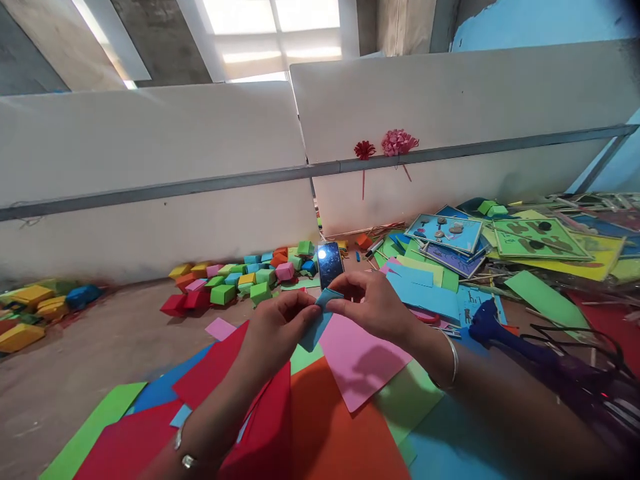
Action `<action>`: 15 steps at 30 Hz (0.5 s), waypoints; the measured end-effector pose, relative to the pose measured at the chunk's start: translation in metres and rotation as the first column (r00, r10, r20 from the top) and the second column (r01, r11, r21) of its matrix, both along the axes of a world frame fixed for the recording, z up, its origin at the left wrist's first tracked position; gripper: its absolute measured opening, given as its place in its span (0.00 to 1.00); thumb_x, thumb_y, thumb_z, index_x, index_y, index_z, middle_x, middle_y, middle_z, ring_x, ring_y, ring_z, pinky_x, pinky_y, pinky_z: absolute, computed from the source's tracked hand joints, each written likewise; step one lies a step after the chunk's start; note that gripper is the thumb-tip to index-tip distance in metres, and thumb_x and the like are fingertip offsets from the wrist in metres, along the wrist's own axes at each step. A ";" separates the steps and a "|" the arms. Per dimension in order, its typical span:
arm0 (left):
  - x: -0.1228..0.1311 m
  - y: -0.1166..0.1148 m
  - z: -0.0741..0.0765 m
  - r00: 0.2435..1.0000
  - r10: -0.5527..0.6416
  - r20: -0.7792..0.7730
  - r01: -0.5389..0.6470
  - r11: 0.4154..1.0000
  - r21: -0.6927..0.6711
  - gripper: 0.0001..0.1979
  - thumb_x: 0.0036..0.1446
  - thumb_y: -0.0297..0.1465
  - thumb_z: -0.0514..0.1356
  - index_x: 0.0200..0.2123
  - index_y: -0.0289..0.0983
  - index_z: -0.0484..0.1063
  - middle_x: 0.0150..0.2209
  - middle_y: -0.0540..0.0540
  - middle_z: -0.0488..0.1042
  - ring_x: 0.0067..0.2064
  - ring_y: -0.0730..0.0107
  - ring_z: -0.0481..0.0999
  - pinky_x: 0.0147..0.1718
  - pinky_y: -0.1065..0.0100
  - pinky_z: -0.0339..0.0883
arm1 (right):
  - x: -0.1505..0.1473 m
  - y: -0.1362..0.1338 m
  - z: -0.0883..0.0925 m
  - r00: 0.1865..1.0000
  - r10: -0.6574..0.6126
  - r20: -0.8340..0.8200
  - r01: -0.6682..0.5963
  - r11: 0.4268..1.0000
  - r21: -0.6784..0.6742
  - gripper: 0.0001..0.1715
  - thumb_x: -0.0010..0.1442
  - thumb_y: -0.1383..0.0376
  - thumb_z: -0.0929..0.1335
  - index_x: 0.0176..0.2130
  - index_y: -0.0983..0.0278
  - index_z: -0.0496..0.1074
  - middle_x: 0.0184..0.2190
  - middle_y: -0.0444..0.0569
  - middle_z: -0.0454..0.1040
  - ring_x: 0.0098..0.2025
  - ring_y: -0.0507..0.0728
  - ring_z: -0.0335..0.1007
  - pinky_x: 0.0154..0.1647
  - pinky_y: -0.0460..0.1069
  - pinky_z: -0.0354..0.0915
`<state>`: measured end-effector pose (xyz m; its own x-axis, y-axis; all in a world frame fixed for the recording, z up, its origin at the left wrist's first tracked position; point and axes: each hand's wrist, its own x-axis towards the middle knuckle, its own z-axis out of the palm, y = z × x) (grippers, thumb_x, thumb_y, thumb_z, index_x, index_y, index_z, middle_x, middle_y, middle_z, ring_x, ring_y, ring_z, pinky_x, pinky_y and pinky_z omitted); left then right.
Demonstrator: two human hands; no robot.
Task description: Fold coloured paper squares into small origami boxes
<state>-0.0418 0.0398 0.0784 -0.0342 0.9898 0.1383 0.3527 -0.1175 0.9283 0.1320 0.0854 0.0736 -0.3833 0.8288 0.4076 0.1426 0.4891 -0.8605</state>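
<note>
Between my two hands is a small light-blue strip of paper [316, 331], folded or bent near its top. My left hand [280, 327] pinches its left edge between thumb and fingers. On the other side my right hand [373, 303] grips the upper end, fingertips close to those of the left. Beneath them lie loose coloured sheets: a pink sheet [363, 363], an orange sheet [340, 427] and a red sheet [270, 420]. A phone [329, 263] with a lit or reflecting screen stands just beyond my hands.
Several coloured paper cubes [260, 292] sit along the white panel [150, 147], with more boxes [30, 310] at far left. Picture cards [445, 232] are piled at right. A dark-blue glue gun [520, 347] lies near my right forearm. Two paper flowers [399, 142] hang on the rail.
</note>
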 end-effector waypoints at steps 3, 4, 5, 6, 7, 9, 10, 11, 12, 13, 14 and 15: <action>0.001 0.000 -0.002 0.999 -0.051 -0.005 0.051 0.998 -0.034 0.11 0.47 0.39 0.64 0.26 0.36 0.74 0.19 0.53 0.69 0.21 0.75 0.66 0.19 0.74 0.62 | -0.002 -0.001 -0.002 0.999 -0.045 0.018 0.043 0.995 0.089 0.03 0.53 0.68 0.71 0.27 0.65 0.76 0.23 0.42 0.73 0.26 0.48 0.63 0.27 0.44 0.60; 0.002 0.001 -0.002 0.997 -0.078 0.000 0.078 0.996 -0.049 0.11 0.47 0.39 0.64 0.26 0.36 0.74 0.20 0.53 0.70 0.21 0.74 0.67 0.20 0.73 0.63 | -0.002 -0.001 -0.003 0.997 -0.071 -0.006 0.071 0.994 0.084 0.05 0.53 0.68 0.71 0.25 0.65 0.75 0.22 0.42 0.72 0.26 0.48 0.63 0.27 0.44 0.59; 0.002 0.001 -0.001 0.994 -0.106 0.008 0.107 0.992 -0.063 0.11 0.47 0.38 0.65 0.27 0.36 0.74 0.21 0.52 0.71 0.22 0.74 0.68 0.21 0.73 0.64 | -0.002 0.000 -0.004 0.994 -0.106 -0.041 0.109 0.992 0.072 0.07 0.53 0.68 0.70 0.24 0.65 0.74 0.21 0.42 0.72 0.25 0.49 0.63 0.26 0.45 0.59; 0.002 0.002 0.000 0.992 -0.128 0.015 0.129 0.989 -0.071 0.10 0.46 0.38 0.65 0.27 0.36 0.75 0.22 0.51 0.73 0.24 0.73 0.70 0.23 0.72 0.65 | -0.002 0.001 -0.006 0.987 -0.143 -0.079 0.147 0.988 0.055 0.07 0.53 0.68 0.70 0.24 0.65 0.74 0.21 0.42 0.71 0.26 0.49 0.64 0.26 0.45 0.60; 0.001 0.002 0.001 0.990 -0.142 0.018 0.143 0.987 -0.077 0.10 0.45 0.37 0.66 0.28 0.36 0.75 0.24 0.50 0.75 0.26 0.72 0.72 0.25 0.72 0.67 | -0.001 0.004 -0.007 0.979 -0.172 -0.111 0.176 0.984 0.034 0.07 0.52 0.68 0.70 0.23 0.65 0.73 0.21 0.42 0.72 0.26 0.49 0.64 0.27 0.45 0.60; -0.003 0.004 0.002 0.990 -0.140 0.013 0.140 0.986 -0.093 0.10 0.44 0.36 0.67 0.30 0.36 0.76 0.27 0.48 0.77 0.29 0.70 0.74 0.28 0.70 0.68 | 0.002 0.010 -0.010 0.973 -0.186 -0.139 0.184 0.983 -0.029 0.06 0.52 0.68 0.69 0.24 0.65 0.72 0.22 0.43 0.71 0.26 0.49 0.64 0.26 0.45 0.61; -0.006 0.004 0.002 0.992 -0.127 0.012 0.127 0.987 -0.103 0.11 0.43 0.35 0.67 0.31 0.36 0.76 0.27 0.48 0.77 0.29 0.69 0.74 0.28 0.70 0.68 | 0.003 0.013 -0.011 0.977 -0.170 -0.128 0.160 0.984 -0.084 0.04 0.51 0.69 0.69 0.24 0.65 0.72 0.22 0.42 0.70 0.25 0.49 0.63 0.25 0.45 0.60; -0.009 0.005 0.001 0.993 -0.113 0.019 0.115 0.987 -0.109 0.12 0.42 0.34 0.67 0.31 0.36 0.75 0.25 0.50 0.76 0.27 0.70 0.73 0.27 0.70 0.67 | 0.004 0.016 -0.014 0.985 -0.141 -0.104 0.124 0.980 -0.154 0.02 0.50 0.69 0.69 0.26 0.65 0.72 0.21 0.40 0.68 0.23 0.48 0.62 0.24 0.45 0.59; -0.013 0.004 -0.001 0.994 -0.107 0.035 0.111 0.987 -0.115 0.12 0.41 0.34 0.68 0.31 0.37 0.74 0.24 0.52 0.74 0.26 0.72 0.72 0.25 0.71 0.66 | 0.005 0.019 -0.016 0.992 -0.101 -0.071 0.082 0.969 -0.232 0.01 0.49 0.69 0.70 0.27 0.65 0.72 0.19 0.39 0.67 0.22 0.48 0.61 0.23 0.44 0.58; -0.015 0.004 -0.003 0.992 -0.115 0.056 0.121 0.985 -0.126 0.12 0.40 0.33 0.68 0.30 0.37 0.72 0.22 0.54 0.71 0.24 0.73 0.70 0.23 0.73 0.64 | 0.005 0.022 -0.019 0.998 -0.058 -0.038 0.043 0.951 -0.306 0.04 0.48 0.70 0.70 0.29 0.65 0.72 0.18 0.38 0.66 0.21 0.48 0.60 0.21 0.44 0.57; -0.017 0.003 -0.007 0.988 -0.132 0.078 0.142 0.980 -0.141 0.12 0.40 0.33 0.68 0.28 0.37 0.71 0.21 0.55 0.69 0.23 0.75 0.68 0.22 0.73 0.62 | 0.006 0.024 -0.023 1.000 -0.013 -0.008 0.009 0.931 -0.366 0.07 0.46 0.71 0.70 0.31 0.65 0.73 0.17 0.37 0.65 0.21 0.47 0.60 0.21 0.43 0.56; -0.019 0.001 -0.011 0.982 -0.160 0.096 0.174 0.970 -0.167 0.11 0.40 0.33 0.68 0.26 0.37 0.69 0.21 0.55 0.68 0.23 0.75 0.67 0.22 0.74 0.61 | 0.007 0.025 -0.026 0.999 0.031 0.016 -0.022 0.912 -0.409 0.08 0.45 0.71 0.70 0.31 0.65 0.72 0.16 0.36 0.65 0.20 0.47 0.60 0.20 0.43 0.56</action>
